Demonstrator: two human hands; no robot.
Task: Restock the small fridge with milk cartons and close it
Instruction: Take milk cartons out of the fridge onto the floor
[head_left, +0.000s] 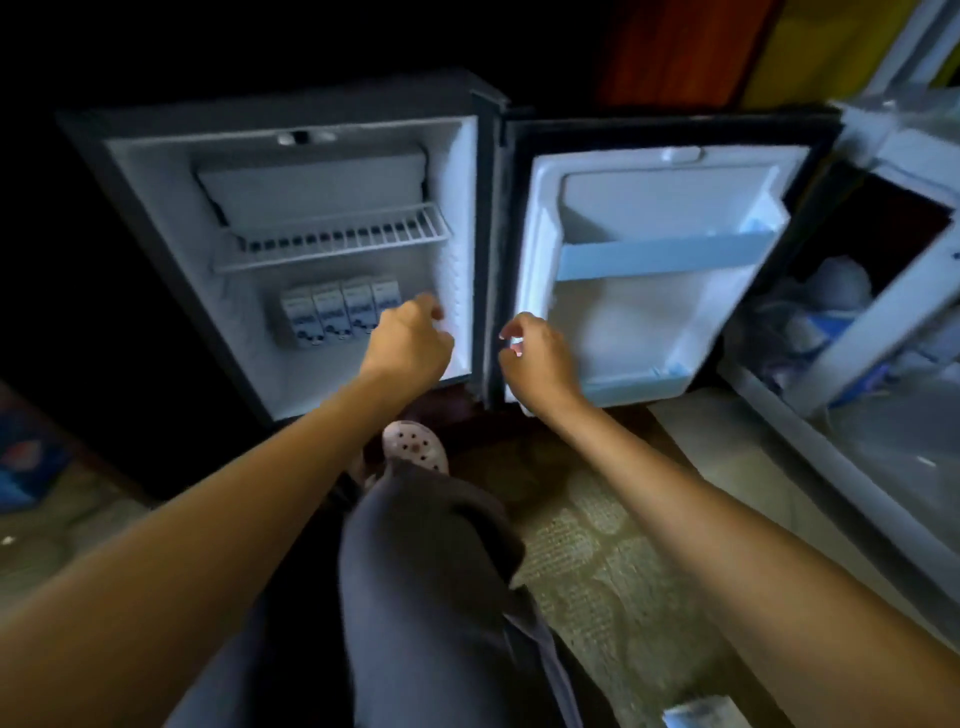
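Observation:
The small fridge (130, 218) stands open on the floor, its door (670, 135) swung wide to the right. Several white and blue milk cartons (332, 312) stand in a row on the fridge floor under a wire shelf (332, 249). My left hand (408, 345) hovers inside the fridge just right of the cartons, fingers curled and holding nothing. My right hand (535, 353) is at the lower inner edge of the door, fingers loosely curled; whether it touches the door is unclear. The door shelf (665, 257) has a pale blue rail.
A white cart or cabinet (883, 291) with bagged items stands at the right, close to the open door. My knee (431, 571) and a pale clog (415, 447) are in front of the fridge. A patterned rug (613, 597) covers the floor.

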